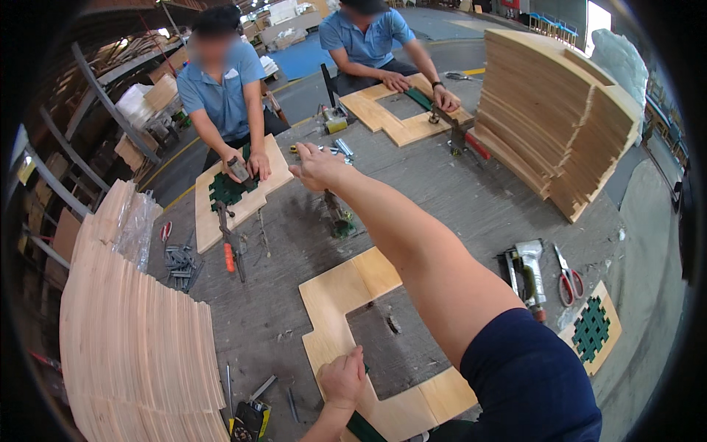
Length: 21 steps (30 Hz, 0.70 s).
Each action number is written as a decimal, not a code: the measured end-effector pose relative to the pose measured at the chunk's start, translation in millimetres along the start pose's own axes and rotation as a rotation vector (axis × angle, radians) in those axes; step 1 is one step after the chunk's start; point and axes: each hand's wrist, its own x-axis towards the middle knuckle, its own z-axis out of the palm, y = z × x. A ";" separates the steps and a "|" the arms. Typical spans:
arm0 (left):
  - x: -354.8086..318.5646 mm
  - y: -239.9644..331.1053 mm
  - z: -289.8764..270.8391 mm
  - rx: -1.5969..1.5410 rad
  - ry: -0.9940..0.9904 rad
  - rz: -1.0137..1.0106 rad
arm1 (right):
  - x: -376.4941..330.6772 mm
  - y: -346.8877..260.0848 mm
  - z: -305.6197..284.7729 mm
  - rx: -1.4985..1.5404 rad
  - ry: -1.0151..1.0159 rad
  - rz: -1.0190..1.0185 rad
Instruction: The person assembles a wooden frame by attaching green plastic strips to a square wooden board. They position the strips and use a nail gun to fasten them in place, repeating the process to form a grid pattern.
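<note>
A pale plywood frame [335, 306] with a square cut-out lies in front of me, its right side hidden behind my right arm. My left hand [342, 377] is closed in a fist over the frame's left bar, with a dark green strap [364, 427] running out below it. A small green end also shows beside the thumb. Stretched far across the table, my right hand [320, 168] has its fingers extended and seems to hold nothing. Just beyond it lie several metal staple strips [343, 147]. A metal clamp [339, 217] stands on the table below that wrist.
Stacked plywood panels [140, 331] rise at left, another stack [556, 118] at far right. A staple gun [529, 269] and red-handled scissors [567, 280] lie right, near a green-woven panel [591, 329]. Two co-workers [224, 96] handle similar frames across the table.
</note>
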 end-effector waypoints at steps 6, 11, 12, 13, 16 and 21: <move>11.1 6.1 -4.5 -0.093 -0.107 -0.022 | 49.3 21.7 35.2 -0.022 -0.054 0.167; 18.8 0.5 -4.8 -0.113 -0.089 -0.020 | 45.9 41.3 74.6 -0.069 -0.136 0.232; 22.1 0.6 -7.0 -0.123 -0.087 -0.036 | 47.6 37.6 71.6 -0.094 -0.126 0.201; 22.5 3.1 -7.6 -0.140 -0.098 -0.054 | 46.7 37.7 72.4 -0.119 -0.128 0.180; 13.3 5.4 -3.3 -0.152 -0.119 -0.075 | 40.6 43.4 86.4 -0.196 -0.165 0.178; 4.2 3.2 1.4 -0.162 -0.057 -0.049 | 30.9 40.8 91.0 -0.076 -0.220 0.204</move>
